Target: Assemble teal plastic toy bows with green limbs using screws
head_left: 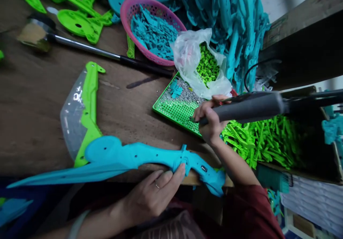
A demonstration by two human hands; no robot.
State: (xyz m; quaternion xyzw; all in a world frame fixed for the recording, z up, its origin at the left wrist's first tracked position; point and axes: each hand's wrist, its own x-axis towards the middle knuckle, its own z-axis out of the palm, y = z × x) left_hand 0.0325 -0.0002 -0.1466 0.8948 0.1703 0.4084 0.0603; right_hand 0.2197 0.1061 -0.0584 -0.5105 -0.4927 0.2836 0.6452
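Observation:
A long blue plastic piece (pixel 112 158) lies along the table's near edge, with a small dark slot-like part near its right end. My left hand (pixel 158 192) has its fingertips pressed on this piece, right of its middle. In my right hand (pixel 210 119) is a dark grey cylindrical tool (pixel 246 107), its tip over the green perforated tray (pixel 178 113). Small metal screws and a few blue bits lie in that tray. Beyond the left part of the blue piece is a green piece (pixel 91 99) with a clear grey panel (pixel 73 117).
A pink basket (pixel 124 17) holds small blue parts; beside it a plastic bag (pixel 184 45) holds green bits. A mallet-like tool (pixel 85 47) lies behind. Blue pieces (pixel 235 24) are piled at the back, and green parts (pixel 268 142) fill a box at right.

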